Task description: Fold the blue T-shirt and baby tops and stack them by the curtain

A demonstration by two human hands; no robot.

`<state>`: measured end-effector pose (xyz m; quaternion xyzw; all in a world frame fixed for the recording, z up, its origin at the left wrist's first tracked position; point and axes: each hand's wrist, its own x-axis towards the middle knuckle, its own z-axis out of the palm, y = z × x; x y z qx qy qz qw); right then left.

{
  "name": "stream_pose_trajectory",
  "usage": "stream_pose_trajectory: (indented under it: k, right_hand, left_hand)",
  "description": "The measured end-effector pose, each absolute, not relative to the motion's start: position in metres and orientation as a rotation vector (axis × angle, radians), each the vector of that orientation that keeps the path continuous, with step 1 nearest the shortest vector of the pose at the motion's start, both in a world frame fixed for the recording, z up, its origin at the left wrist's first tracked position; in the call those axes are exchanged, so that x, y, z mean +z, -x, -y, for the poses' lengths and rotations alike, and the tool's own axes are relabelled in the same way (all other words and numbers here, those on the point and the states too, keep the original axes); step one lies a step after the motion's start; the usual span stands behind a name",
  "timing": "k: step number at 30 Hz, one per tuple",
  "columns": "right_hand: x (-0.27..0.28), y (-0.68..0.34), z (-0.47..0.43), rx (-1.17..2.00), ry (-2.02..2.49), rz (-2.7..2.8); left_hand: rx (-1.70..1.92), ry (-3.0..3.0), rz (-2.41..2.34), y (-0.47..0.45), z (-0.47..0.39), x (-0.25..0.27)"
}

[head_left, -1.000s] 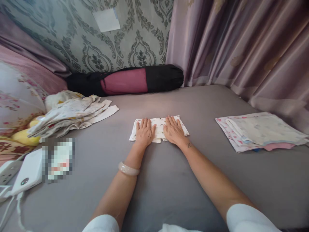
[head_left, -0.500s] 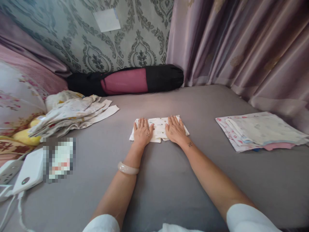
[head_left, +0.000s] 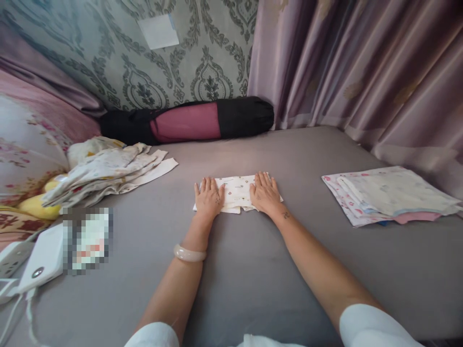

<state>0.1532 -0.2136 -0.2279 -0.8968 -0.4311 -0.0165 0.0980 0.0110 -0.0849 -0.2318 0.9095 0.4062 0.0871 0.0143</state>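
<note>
A small white garment with a tiny print [head_left: 237, 190], perhaps shorts, lies folded flat on the grey sheet [head_left: 246, 270] in the middle of the head view. My left hand [head_left: 210, 196] rests palm down on its left end, fingers stretched out. On its right end lies my right hand [head_left: 265, 193], also flat, with the fingers pointing away from me. Parts of the garment under both palms are hidden. A pale bangle [head_left: 190, 253] circles my left forearm.
Folded clothes [head_left: 387, 193] are stacked at the right. At the left are a loose pile of clothes [head_left: 108, 168], a white power bank [head_left: 45, 255] with cables and a blurred-out item [head_left: 92, 241]. A long black and pink bag [head_left: 188, 120] lies along the wall.
My two hands have slid slightly apart toward the garment's ends, the left hand more, so more of the printed middle shows. The garment stays in place.
</note>
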Motion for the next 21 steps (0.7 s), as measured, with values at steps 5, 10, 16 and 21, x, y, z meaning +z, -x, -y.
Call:
stream_pose_trajectory:
  k: [5, 10, 16, 21]
  right_hand:
    - [-0.226, -0.163, 0.219, -0.056, 2.701, 1.185]
    - [-0.229, -0.166, 0.220, 0.007, 2.716, 1.177]
    - [-0.226, -0.166, 0.220, -0.013, 2.709, 1.170]
    - [-0.222, -0.162, 0.218, -0.158, 2.619, 1.302]
  left_hand:
    - [0.336, -2.820, -1.319, -0.003, 0.076, -0.232]
    - [0.259, -2.800, -1.304, 0.001, 0.072, -0.236]
    - [0.318, -2.745, -1.320, 0.000, 0.072, -0.233]
    - [0.691, -2.641, -1.353, -0.001, 0.068, -0.223]
